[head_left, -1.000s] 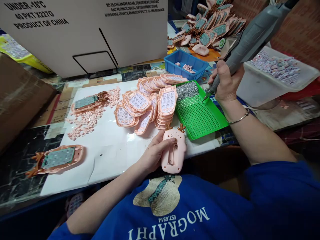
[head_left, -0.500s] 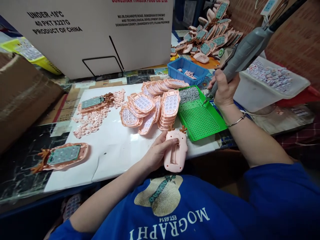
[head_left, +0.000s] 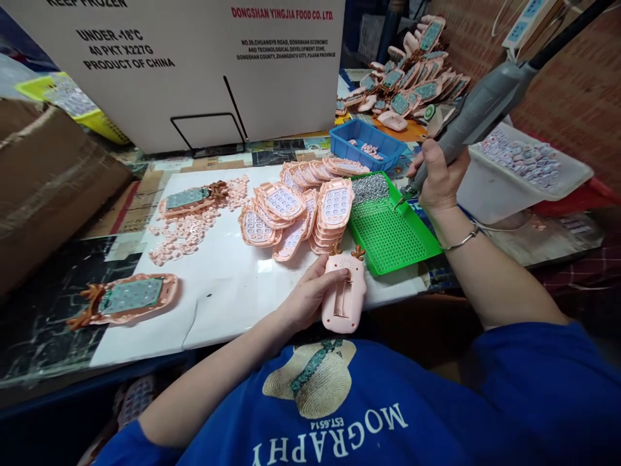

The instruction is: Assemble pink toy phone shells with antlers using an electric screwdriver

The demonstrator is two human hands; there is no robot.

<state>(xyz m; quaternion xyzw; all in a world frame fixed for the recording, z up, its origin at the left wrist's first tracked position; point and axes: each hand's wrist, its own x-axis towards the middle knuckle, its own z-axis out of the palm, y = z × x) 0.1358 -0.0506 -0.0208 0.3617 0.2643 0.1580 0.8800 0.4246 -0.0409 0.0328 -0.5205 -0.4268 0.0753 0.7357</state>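
Note:
My left hand [head_left: 313, 289] grips a pink toy phone [head_left: 344, 301] with small brown antlers, its back facing up and its battery bay uncovered. The thumb lies across the upper part of that back. Raised at the right, my right hand [head_left: 441, 175] is wrapped round a grey electric screwdriver [head_left: 478, 107], whose bit points down over a green perforated tray [head_left: 402, 243]. Small metal screws [head_left: 369, 188] fill the tray's far end. Just left of the tray stand stacked pink phone fronts [head_left: 336, 204] with white keypads.
Two antlered shells with green circuit boards lie left, one [head_left: 130, 299] nearer me and one [head_left: 189, 199] beside loose pink buttons [head_left: 177, 239]. Behind are a blue bin [head_left: 339, 139], a white carton [head_left: 204, 77] and piled shells [head_left: 407, 81]. A white tub [head_left: 490, 184] stands right.
The view has shifted slightly, so the table things sit a little further right in it. Both hands keep their holds, and the screwdriver bit is still over the green tray.

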